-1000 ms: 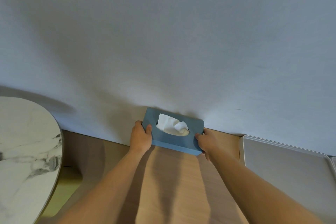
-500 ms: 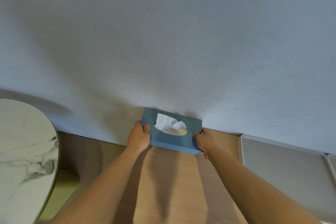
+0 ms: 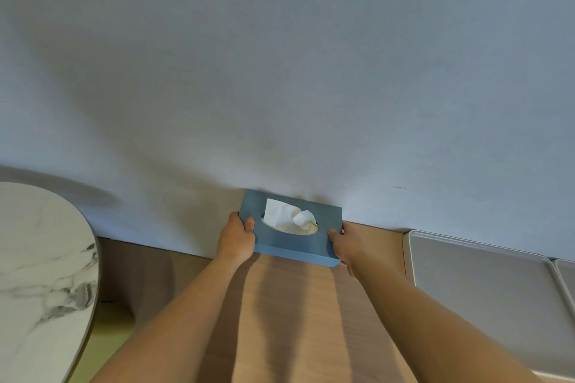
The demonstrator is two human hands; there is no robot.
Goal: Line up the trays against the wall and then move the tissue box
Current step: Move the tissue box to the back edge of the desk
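The wooden bench (image 3: 289, 320) is running along the wall, carrying a blue tissue box (image 3: 292, 246) between the two grips, and two grey trays (image 3: 479, 286) lying to the right of the right grip (image 3: 348, 242).

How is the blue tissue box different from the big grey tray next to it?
The tissue box is blue and tall-sided, while the grey tray is pale and flat with a low rim. The left hand and right hand grip the box's ends; nothing touches the tray. A white tissue sticks out of the box, while the tray looks bare. Both are rectangular and sit by the wall on the wooden surface.
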